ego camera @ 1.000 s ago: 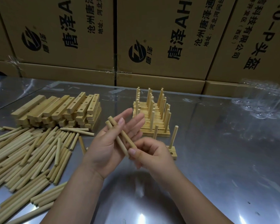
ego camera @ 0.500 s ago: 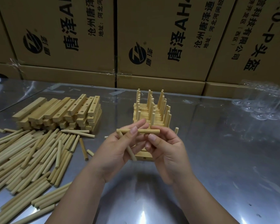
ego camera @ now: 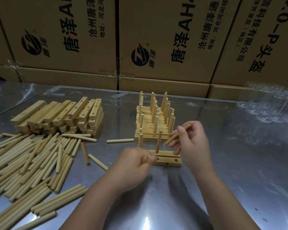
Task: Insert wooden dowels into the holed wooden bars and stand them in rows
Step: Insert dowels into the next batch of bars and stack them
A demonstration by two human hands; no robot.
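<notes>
Near the bar, right fingers pinch a dowel.

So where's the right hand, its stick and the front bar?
Right hand (ego camera: 192,143): head view, back of hand.
Stick (ego camera: 170,140): head view, lower shaft.
Front bar (ego camera: 172,162): head view, right half.

Hands apart, 1 dowel each

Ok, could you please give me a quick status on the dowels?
Left hand pinching a dowel by the holed bar. Right hand holding a tilted dowel, not yet inserted. Nothing in the way.
</notes>
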